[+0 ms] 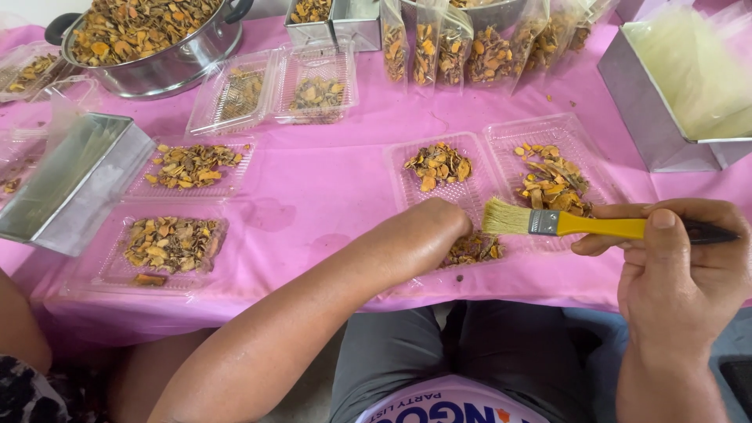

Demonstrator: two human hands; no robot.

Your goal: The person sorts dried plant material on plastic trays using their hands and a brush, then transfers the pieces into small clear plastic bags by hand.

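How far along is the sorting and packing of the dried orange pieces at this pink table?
Done: a row of filled clear bags stands at the back. In hand: the right hand holds a yellow-handled brush beside an open clamshell tray; the left hand rests curled over pieces in it. Left: the metal pot is full, and other trays lie open.

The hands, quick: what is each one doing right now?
Left hand: bent down over the clear tray of dried orange slices; fingers hidden, so open or closed cannot be told.
Right hand: closed on the yellow-handled brush.
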